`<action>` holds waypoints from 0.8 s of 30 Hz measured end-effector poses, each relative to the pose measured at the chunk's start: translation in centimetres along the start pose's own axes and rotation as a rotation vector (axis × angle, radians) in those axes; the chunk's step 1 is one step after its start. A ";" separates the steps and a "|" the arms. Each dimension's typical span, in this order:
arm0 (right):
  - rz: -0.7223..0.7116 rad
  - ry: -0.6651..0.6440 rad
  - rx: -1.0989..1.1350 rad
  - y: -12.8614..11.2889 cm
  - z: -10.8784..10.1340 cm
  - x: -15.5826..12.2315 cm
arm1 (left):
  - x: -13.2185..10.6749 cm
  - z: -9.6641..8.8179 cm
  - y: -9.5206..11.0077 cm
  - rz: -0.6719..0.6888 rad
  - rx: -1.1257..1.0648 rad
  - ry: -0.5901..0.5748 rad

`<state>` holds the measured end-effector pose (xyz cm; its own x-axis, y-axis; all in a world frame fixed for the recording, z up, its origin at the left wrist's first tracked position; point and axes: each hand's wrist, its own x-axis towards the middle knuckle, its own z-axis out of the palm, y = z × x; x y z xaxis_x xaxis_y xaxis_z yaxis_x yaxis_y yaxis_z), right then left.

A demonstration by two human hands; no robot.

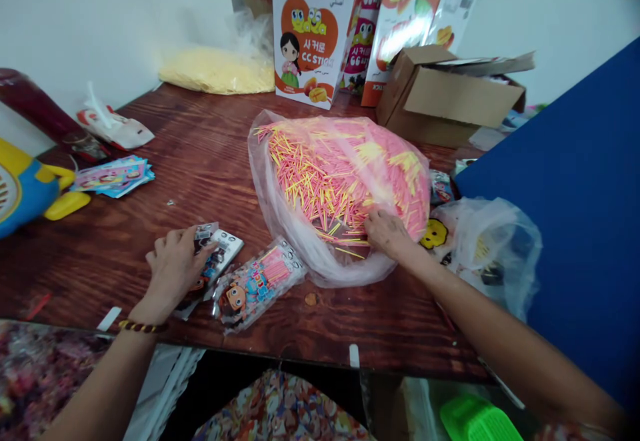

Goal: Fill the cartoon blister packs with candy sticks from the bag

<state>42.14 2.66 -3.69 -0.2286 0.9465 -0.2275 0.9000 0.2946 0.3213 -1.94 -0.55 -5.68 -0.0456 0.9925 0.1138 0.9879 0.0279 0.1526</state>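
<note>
My left hand (175, 261) is at the left of a small pile of printed plastic packets (223, 254), its thumb and index finger closed on the top one and its other fingers bent. Beside that pile a clear packet with a cartoon figure (257, 284) lies flat, pink sticks showing inside. A large clear plastic bag (345, 274) lies open on its side, full of thin pink and yellow sticks (320, 181). At the bag's mouth my right hand (387, 231) has its fingers curled in among the sticks; the fingertips are partly hidden.
Printed cartons (310, 34) and an open cardboard box (450, 97) stand behind the bag. A yellow-filled bag (215, 71) lies at the back left. Stacked blue and pink wrappers (117, 175) and a tissue pack (117, 127) sit left. A blue panel (575, 181) bounds the right.
</note>
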 end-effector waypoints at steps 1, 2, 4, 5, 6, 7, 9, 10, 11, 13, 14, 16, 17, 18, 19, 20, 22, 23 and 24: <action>-0.014 0.029 -0.009 0.0 0.4 0.0 | 0.1 0.3 -0.1 -0.014 0.007 -0.009; -0.024 0.055 -0.020 0.0 0.7 0.0 | 0.2 0.6 -0.1 -0.026 0.009 -0.011; -0.026 0.089 -0.035 0.2 1.2 -0.1 | 0.2 1.2 -0.2 -0.055 -0.013 0.016; -0.023 0.096 -0.038 0.3 1.4 -0.1 | 0.2 1.4 -0.4 -0.077 -0.035 0.040; -0.022 0.096 -0.038 0.5 1.5 -0.1 | 0.2 1.7 -0.6 -0.104 -0.063 0.065; -0.024 0.094 -0.036 0.7 1.6 -0.1 | 0.2 1.9 -0.9 -0.131 -0.095 0.089; -0.037 0.095 -0.031 0.9 1.6 -0.1 | 0.2 2.3 -1.5 -0.162 -0.161 0.142; -0.043 0.099 -0.030 1.0 1.6 -0.1 | 0.2 2.5 -1.8 -0.161 -0.190 0.166; -0.044 0.104 -0.029 1.0 1.6 -0.2 | 0.2 2.6 -2.1 -0.153 -0.218 0.186; -0.043 0.114 -0.020 1.0 1.7 -0.2 | 0.2 2.6 -2.5 -0.147 -0.266 0.211; -0.039 0.118 -0.009 1.0 1.7 -0.2 | 0.2 2.5 -2.5 -0.155 -0.285 0.206; -0.031 0.135 0.039 0.9 1.8 -0.1 | 0.3 2.3 -2.5 -0.189 -0.301 0.166; -0.029 0.149 0.079 0.9 1.9 0.0 | 0.4 2.1 -2.5 -0.209 -0.293 0.136; -0.025 0.168 0.129 0.8 2.0 0.2 | 0.5 2.0 -2.5 -0.226 -0.278 0.105; -0.016 0.189 0.187 0.6 2.1 0.4 | 0.6 1.9 -2.6 -0.236 -0.260 0.080; -0.004 0.211 0.255 0.4 2.1 0.7 | 0.8 1.9 -2.7 -0.240 -0.247 0.069; 0.011 0.245 0.428 -0.3 2.1 1.3 | 1.2 2.0 -2.9 -0.230 -0.249 0.068; 0.009 0.257 0.539 -0.7 2.0 1.6 | 1.4 2.1 -3.1 -0.226 -0.266 0.074; 0.007 0.268 0.661 -1.1 2.0 1.9 | 1.6 2.3 -3.2 -0.225 -0.288 0.082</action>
<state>41.45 3.82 -6.30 -0.2291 0.9728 0.0331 0.9191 0.2274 -0.3217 -4.88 1.19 -8.21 -0.2802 0.9521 0.1225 0.8699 0.1979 0.4517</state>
